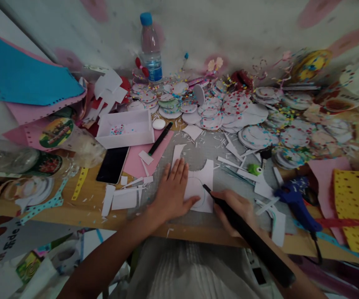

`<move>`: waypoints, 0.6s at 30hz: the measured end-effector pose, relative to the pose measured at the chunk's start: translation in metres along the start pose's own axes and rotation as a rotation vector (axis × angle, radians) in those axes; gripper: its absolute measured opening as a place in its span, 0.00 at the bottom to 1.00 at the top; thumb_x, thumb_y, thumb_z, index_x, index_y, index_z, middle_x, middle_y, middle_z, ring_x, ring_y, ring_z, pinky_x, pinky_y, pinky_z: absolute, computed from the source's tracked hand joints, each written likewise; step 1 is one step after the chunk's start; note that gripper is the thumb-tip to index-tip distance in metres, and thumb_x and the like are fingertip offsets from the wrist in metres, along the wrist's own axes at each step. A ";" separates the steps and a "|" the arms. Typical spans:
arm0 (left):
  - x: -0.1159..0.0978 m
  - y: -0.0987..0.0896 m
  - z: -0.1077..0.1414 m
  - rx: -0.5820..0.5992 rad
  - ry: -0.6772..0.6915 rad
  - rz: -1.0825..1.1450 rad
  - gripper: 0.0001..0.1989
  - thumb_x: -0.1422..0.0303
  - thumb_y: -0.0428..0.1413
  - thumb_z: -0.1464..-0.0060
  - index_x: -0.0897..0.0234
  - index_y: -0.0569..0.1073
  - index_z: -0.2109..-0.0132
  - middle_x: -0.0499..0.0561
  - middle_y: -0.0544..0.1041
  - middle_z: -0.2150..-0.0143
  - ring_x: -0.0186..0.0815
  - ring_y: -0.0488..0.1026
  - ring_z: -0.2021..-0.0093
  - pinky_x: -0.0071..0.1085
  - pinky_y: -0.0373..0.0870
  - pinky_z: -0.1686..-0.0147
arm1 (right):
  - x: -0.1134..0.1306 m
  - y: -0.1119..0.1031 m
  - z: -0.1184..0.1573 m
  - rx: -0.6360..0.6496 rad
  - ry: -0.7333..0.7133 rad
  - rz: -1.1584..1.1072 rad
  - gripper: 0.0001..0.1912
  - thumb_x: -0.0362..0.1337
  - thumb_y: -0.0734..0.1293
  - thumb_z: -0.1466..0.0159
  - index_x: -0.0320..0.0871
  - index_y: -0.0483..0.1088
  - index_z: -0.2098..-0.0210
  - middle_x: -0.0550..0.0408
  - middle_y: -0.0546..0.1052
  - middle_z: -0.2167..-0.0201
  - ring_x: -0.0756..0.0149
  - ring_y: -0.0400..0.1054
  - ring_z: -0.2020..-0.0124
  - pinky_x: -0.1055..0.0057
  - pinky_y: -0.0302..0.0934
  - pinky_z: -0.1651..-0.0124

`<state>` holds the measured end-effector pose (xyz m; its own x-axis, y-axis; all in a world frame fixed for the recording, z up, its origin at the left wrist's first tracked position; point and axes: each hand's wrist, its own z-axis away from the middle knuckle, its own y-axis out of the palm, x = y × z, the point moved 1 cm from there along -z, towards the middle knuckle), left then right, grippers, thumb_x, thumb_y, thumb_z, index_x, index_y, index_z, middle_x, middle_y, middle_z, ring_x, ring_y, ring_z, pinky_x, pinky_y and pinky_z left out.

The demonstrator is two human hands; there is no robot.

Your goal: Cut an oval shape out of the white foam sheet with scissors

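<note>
Flat on a white sheet (208,174) with a curved cut-out at its top edge lies my left hand (175,193), its fingers stretched out. A round outline is drawn on the sheet, right of that hand. My right hand (235,207) is closed around a long black tool (251,234), whose narrow tip touches the sheet at the outline's upper right. Under the sheet is a grey mat (195,151) strewn with thin paper scraps.
A white box (125,128), a phone (112,165) and a black pen (161,138) lie left of the mat. Decorated paper discs (210,112) and a water bottle (151,50) fill the back. At right is a blue glue gun (298,199).
</note>
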<state>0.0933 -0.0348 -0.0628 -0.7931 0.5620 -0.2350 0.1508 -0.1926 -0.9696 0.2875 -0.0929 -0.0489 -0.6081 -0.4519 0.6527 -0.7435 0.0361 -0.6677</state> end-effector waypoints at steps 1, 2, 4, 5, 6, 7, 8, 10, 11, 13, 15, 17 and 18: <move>0.000 0.000 0.000 0.004 0.000 -0.002 0.45 0.46 0.45 0.43 0.78 0.44 0.32 0.68 0.42 0.29 0.50 0.34 0.29 0.50 0.34 0.34 | 0.001 0.000 0.001 -0.003 0.010 0.003 0.14 0.28 0.62 0.42 0.45 0.66 0.57 0.53 0.71 0.75 0.61 0.70 0.76 0.68 0.64 0.76; 0.000 0.000 0.000 0.010 0.000 -0.005 0.45 0.46 0.45 0.43 0.78 0.44 0.32 0.68 0.42 0.29 0.50 0.34 0.29 0.50 0.34 0.34 | 0.003 0.001 0.002 -0.003 0.020 0.006 0.14 0.28 0.62 0.42 0.45 0.66 0.56 0.53 0.71 0.75 0.61 0.69 0.76 0.68 0.64 0.76; 0.000 0.000 0.000 0.020 -0.002 -0.010 0.45 0.46 0.44 0.43 0.79 0.45 0.32 0.68 0.41 0.29 0.50 0.34 0.29 0.50 0.35 0.34 | 0.005 0.001 0.004 -0.004 0.033 0.010 0.15 0.27 0.61 0.42 0.45 0.66 0.56 0.53 0.71 0.75 0.62 0.69 0.76 0.68 0.64 0.76; 0.000 0.000 0.000 0.018 -0.003 -0.013 0.45 0.46 0.44 0.43 0.79 0.45 0.32 0.68 0.41 0.29 0.50 0.34 0.29 0.50 0.34 0.34 | 0.005 0.002 0.005 -0.007 0.037 0.012 0.15 0.27 0.61 0.42 0.45 0.65 0.55 0.53 0.72 0.75 0.62 0.69 0.76 0.68 0.64 0.76; 0.000 0.001 0.000 0.015 -0.003 -0.016 0.45 0.46 0.44 0.43 0.78 0.45 0.32 0.68 0.41 0.29 0.50 0.33 0.29 0.50 0.34 0.34 | 0.006 0.002 0.007 -0.013 0.044 0.013 0.16 0.27 0.61 0.42 0.46 0.65 0.55 0.53 0.72 0.75 0.62 0.69 0.76 0.68 0.64 0.75; 0.000 0.001 0.001 0.011 -0.004 -0.019 0.45 0.46 0.44 0.43 0.78 0.45 0.32 0.68 0.41 0.29 0.50 0.33 0.29 0.50 0.34 0.34 | 0.006 0.003 0.008 -0.019 0.052 0.015 0.16 0.27 0.61 0.42 0.46 0.65 0.55 0.53 0.72 0.74 0.62 0.69 0.76 0.68 0.65 0.75; 0.000 0.001 0.001 0.007 -0.004 -0.022 0.45 0.46 0.44 0.43 0.78 0.45 0.32 0.68 0.41 0.29 0.50 0.33 0.29 0.50 0.34 0.34 | 0.006 0.004 0.009 -0.028 0.059 0.016 0.16 0.27 0.61 0.42 0.46 0.65 0.55 0.53 0.72 0.74 0.62 0.69 0.76 0.68 0.64 0.76; 0.000 0.002 0.001 0.004 -0.005 -0.025 0.45 0.46 0.44 0.43 0.79 0.45 0.32 0.68 0.42 0.29 0.50 0.33 0.29 0.50 0.34 0.34 | 0.007 0.006 0.013 -0.043 0.072 0.017 0.16 0.27 0.62 0.42 0.47 0.65 0.55 0.54 0.72 0.74 0.61 0.69 0.77 0.68 0.64 0.76; 0.000 0.002 0.001 0.006 -0.005 -0.025 0.45 0.46 0.44 0.43 0.79 0.45 0.32 0.68 0.42 0.29 0.50 0.33 0.29 0.50 0.34 0.34 | 0.008 0.008 0.015 -0.049 0.078 0.018 0.17 0.27 0.62 0.42 0.47 0.65 0.55 0.53 0.72 0.74 0.61 0.70 0.77 0.67 0.64 0.77; 0.000 0.002 0.000 0.007 -0.006 -0.023 0.45 0.45 0.44 0.43 0.78 0.45 0.32 0.68 0.42 0.29 0.50 0.34 0.29 0.50 0.35 0.34 | 0.010 0.010 0.019 -0.063 0.090 0.020 0.18 0.27 0.63 0.43 0.47 0.65 0.54 0.53 0.72 0.74 0.61 0.70 0.76 0.67 0.65 0.76; 0.000 0.002 0.000 0.005 -0.007 -0.021 0.45 0.45 0.44 0.43 0.78 0.46 0.33 0.68 0.42 0.29 0.51 0.35 0.29 0.50 0.35 0.34 | 0.012 0.013 0.024 -0.077 0.104 0.025 0.19 0.26 0.63 0.43 0.47 0.65 0.54 0.53 0.73 0.73 0.60 0.71 0.76 0.67 0.66 0.75; 0.000 0.002 0.000 0.003 -0.009 -0.020 0.45 0.45 0.44 0.43 0.78 0.46 0.33 0.68 0.42 0.29 0.50 0.35 0.29 0.49 0.36 0.34 | 0.014 0.016 0.029 -0.095 0.118 0.031 0.19 0.26 0.64 0.44 0.46 0.65 0.54 0.52 0.73 0.73 0.59 0.72 0.75 0.67 0.67 0.74; -0.001 0.002 0.000 0.002 -0.010 -0.021 0.45 0.45 0.45 0.43 0.78 0.46 0.33 0.68 0.42 0.29 0.50 0.35 0.29 0.49 0.36 0.34 | 0.014 0.017 0.031 -0.105 0.126 0.033 0.19 0.26 0.64 0.43 0.46 0.66 0.54 0.52 0.74 0.72 0.59 0.72 0.74 0.67 0.67 0.73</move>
<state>0.0941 -0.0353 -0.0645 -0.8017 0.5581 -0.2140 0.1331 -0.1823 -0.9742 0.2746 -0.1260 -0.0619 -0.6577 -0.3336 0.6754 -0.7437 0.1448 -0.6527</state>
